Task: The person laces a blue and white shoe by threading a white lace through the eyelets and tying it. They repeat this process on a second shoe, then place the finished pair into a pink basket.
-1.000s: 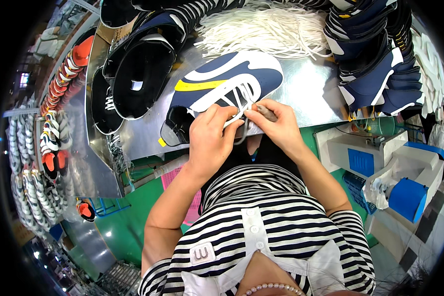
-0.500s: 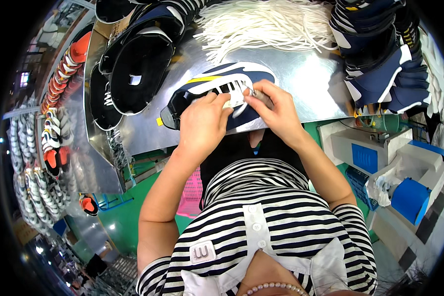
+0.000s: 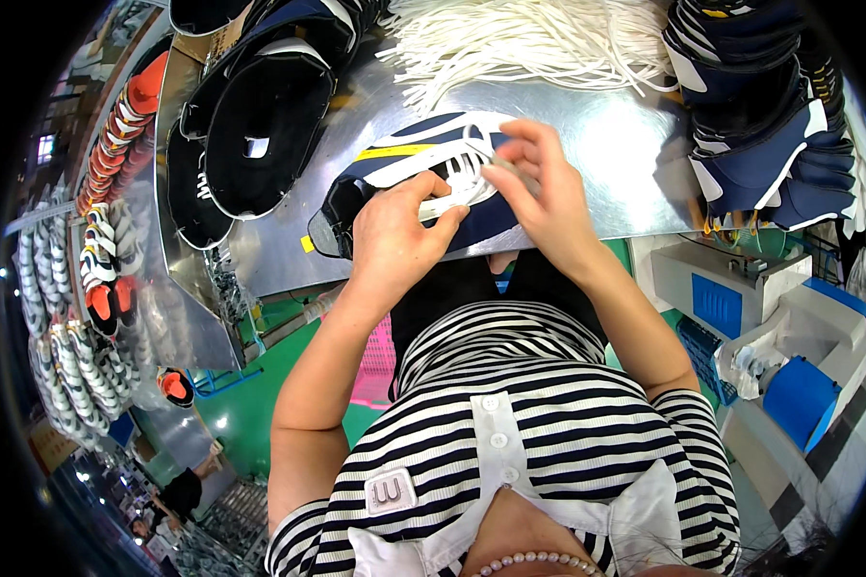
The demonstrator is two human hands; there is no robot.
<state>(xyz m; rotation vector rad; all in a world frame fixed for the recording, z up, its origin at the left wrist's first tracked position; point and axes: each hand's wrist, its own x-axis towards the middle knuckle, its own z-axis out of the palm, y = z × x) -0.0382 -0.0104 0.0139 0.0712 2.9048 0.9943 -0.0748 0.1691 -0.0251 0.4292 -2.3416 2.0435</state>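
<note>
A navy shoe upper [image 3: 380,175] with white panels and a yellow stripe lies flat on the metal table in front of me, its black-lined heel end toward the left. White shoelace [image 3: 465,171] crosses its eyelet rows and rises in a loose loop near the toe end. My left hand [image 3: 401,229] presses on the upper beside the lacing, thumb and forefinger pinching its eyelet edge. On the toe side, my right hand [image 3: 550,195] is closed on the lace between thumb and fingers. Something slim and greyish shows inside that hand, too blurred to name.
Loose white laces [image 3: 520,43] are heaped at the table's far side. Navy uppers [image 3: 765,159] are stacked on the right, and black-lined uppers [image 3: 265,135] on the left. A grey machine with a blue panel [image 3: 717,296] stands right of the table [image 3: 601,173].
My right hand has lifted and shifted slightly away from me and right, drawing the lace into a raised loop. My left hand remains on the upper, its thumb a little farther out.
</note>
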